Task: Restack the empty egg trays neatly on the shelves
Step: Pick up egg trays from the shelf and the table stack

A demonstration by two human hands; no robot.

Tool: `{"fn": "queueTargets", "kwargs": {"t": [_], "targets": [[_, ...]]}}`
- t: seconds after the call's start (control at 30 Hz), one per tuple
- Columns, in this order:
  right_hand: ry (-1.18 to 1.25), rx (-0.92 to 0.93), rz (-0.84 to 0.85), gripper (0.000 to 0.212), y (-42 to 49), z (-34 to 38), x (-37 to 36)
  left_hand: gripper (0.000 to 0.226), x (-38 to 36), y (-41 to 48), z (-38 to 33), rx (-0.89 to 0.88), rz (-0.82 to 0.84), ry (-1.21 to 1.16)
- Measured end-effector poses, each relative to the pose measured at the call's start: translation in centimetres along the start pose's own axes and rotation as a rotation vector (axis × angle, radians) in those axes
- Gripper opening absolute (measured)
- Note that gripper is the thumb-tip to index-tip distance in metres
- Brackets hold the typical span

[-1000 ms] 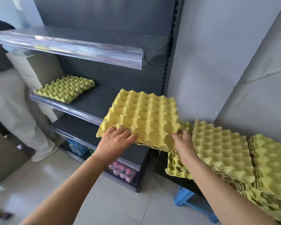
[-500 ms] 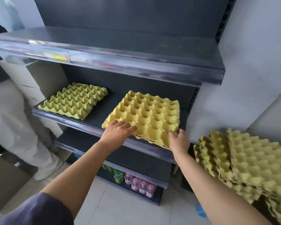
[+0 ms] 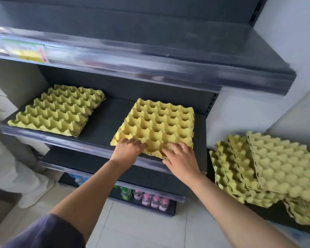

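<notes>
The egg tray (image 3: 159,122) lies cups-up on the right part of the middle shelf (image 3: 106,122), its near edge at the shelf's front lip; it is slightly skewed to the lip. The left hand (image 3: 128,149) rests on the tray's near left corner, fingers laid out over the top, not clenched; its thumb is hidden. The right hand (image 3: 181,158) rests on the near right corner, fingers spread and released, flat on the cups; one finger bears a ring (image 3: 185,148). A second egg tray (image 3: 57,110), greener in tone, lies on the left part of the same shelf, well apart from the first. The upper shelf (image 3: 150,56) carries a blurred price label (image 3: 25,52) on its front strip. Bottles (image 3: 150,200) stand on the bottom shelf. A loose pile of trays (image 3: 267,167) sits to the right of the unit. A person in white trousers (image 3: 7,167) stands at far left.
</notes>
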State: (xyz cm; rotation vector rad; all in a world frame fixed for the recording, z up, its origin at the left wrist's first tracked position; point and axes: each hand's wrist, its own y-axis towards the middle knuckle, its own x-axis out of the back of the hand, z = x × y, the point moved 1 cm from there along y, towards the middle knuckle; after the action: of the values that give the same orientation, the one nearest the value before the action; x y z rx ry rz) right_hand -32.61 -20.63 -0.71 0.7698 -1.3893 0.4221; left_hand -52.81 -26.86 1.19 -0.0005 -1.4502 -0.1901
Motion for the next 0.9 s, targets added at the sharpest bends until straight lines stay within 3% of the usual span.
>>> {"fn": "queueTargets", "kwargs": {"t": [0.13, 0.2, 0.27, 0.33, 0.5, 0.67, 0.9], "targets": [[-0.134, -0.038, 0.203, 0.025, 0.7, 0.0, -0.9, 0.058, -0.8, 0.5, 0.1, 0.011, -0.007, -0.014], [-0.089, -0.025, 0.26, 0.017, 0.8, 0.2, -0.8, 0.057, -1.3, 0.3, 0.0, 0.017, 0.025, -0.014], [-0.032, 0.004, 0.296, 0.022, 0.8, 0.0, -0.5, 0.05, -1.3, 0.1, -0.1, 0.05, 0.077, -0.031], [0.013, 0.01, 0.283, 0.033, 0.6, -0.4, 0.5, 0.043, -0.5, 0.3, -0.4, 0.076, 0.016, -0.046], [0.043, -0.065, 0.004, 0.029, -0.5, -3.7, 4.1, 0.018, 4.0, 3.6, -3.8, -0.001, -0.196, -0.079], [0.069, -0.158, -0.189, 0.028, -3.6, -9.7, 8.1, 0.009, 9.1, 7.4, -10.8, -0.144, -0.353, -0.139], [0.044, -0.237, -0.47, 0.036, -12.0, -21.7, 15.5, 0.028, 14.7, 11.6, -24.0, -0.262, -0.524, -0.238]]}}
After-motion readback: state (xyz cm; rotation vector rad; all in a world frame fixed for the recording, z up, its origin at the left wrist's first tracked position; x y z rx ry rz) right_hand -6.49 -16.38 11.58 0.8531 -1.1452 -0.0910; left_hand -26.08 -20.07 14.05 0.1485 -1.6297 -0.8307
